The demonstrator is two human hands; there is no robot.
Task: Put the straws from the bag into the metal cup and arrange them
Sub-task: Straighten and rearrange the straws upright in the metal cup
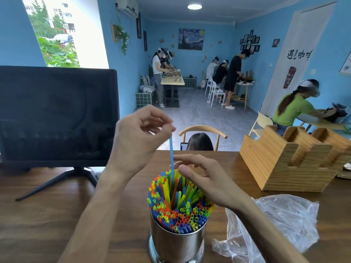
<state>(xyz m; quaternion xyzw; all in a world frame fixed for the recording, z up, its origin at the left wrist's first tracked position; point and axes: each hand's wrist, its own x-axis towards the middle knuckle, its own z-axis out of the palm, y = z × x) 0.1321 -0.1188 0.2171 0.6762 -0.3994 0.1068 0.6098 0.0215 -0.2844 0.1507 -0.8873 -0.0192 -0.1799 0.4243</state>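
One metal cup (177, 242) stands at the near edge of the wooden table (47, 215), packed with straws (178, 202) in blue, green, yellow, orange and red, too many to count. One blue straw (171, 150) stands upright above the rest, its lower end among the far straws in the cup. The left hand (140, 137) pinches its top end between thumb and fingertips, raised above the cup. The right hand (205, 179) hovers over the right side of the bundle, fingers curled, thumb and forefinger close together at the straw tips; whether they grip one cannot be told. One clear plastic bag (275, 224) lies crumpled just right of the cup, no straws visible inside it. One dark monitor (57, 114) on a stand sits far left on the table. One wooden holder (288, 162) with slots sits far right. Six people stand or sit farther off in the blue room, and one head shows just past the table.
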